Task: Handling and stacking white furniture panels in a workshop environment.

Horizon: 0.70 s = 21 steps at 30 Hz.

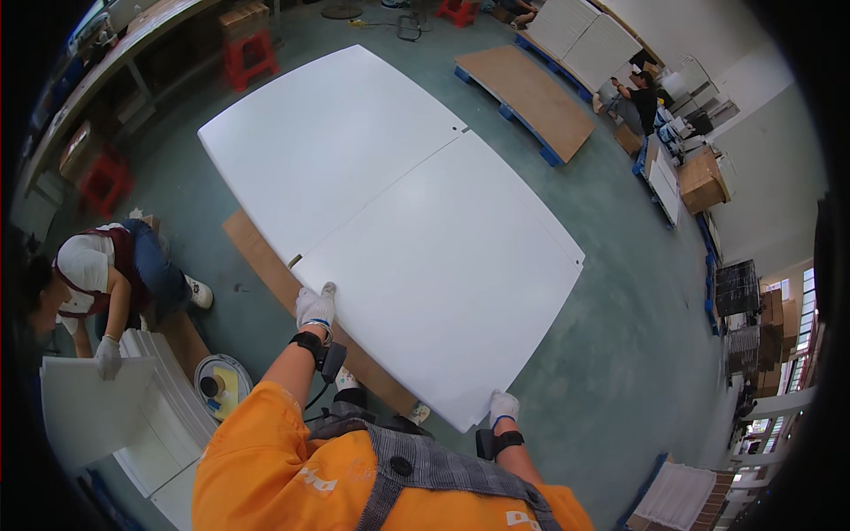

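Two large white panels lie edge to edge in front of me, the near panel (452, 283) and the far panel (332, 124), with a thin seam between them. My left hand (316, 307), in a white glove, grips the near panel's left edge with the thumb on top and the other fingers mostly hidden. At that panel's near right corner, my gloved right hand (504, 405) is closed round the edge; its fingertips are out of sight. Small dark notches show at both ends of the seam. Dark bands circle both my wrists.
Brown board (266, 265) shows beneath the panels' left side. Close on my left, a crouching co-worker (106, 274) handles a smaller white panel (88, 403) beside a round container (221, 385). A brown-topped blue pallet (527, 97) stands far right; red stools (250, 60) stand far left.
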Each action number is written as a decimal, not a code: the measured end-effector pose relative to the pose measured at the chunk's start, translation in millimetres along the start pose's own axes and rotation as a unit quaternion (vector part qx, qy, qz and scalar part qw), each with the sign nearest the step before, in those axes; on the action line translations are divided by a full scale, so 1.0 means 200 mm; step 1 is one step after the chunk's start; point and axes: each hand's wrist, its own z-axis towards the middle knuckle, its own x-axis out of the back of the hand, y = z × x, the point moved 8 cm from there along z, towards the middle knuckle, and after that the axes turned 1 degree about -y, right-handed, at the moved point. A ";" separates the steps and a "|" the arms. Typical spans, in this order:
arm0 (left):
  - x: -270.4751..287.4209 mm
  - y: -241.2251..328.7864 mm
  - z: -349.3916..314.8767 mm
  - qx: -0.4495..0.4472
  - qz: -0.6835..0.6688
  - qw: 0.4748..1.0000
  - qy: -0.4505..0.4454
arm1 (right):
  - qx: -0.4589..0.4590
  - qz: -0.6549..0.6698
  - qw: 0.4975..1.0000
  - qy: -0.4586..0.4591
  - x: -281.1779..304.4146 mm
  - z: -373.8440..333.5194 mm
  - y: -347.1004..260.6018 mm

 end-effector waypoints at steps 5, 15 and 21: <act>0.00 0.00 -0.06 0.001 -0.018 1.000 -0.007 | -0.039 0.013 0.996 -0.079 -0.03 0.06 0.07; 0.00 -0.11 -0.05 -0.065 -0.069 0.995 -0.041 | -0.210 0.203 0.946 -0.140 -0.08 0.04 0.04; 0.06 -0.12 -0.06 -0.076 -0.073 0.993 -0.058 | -0.041 0.003 0.977 -0.211 -0.17 0.15 0.03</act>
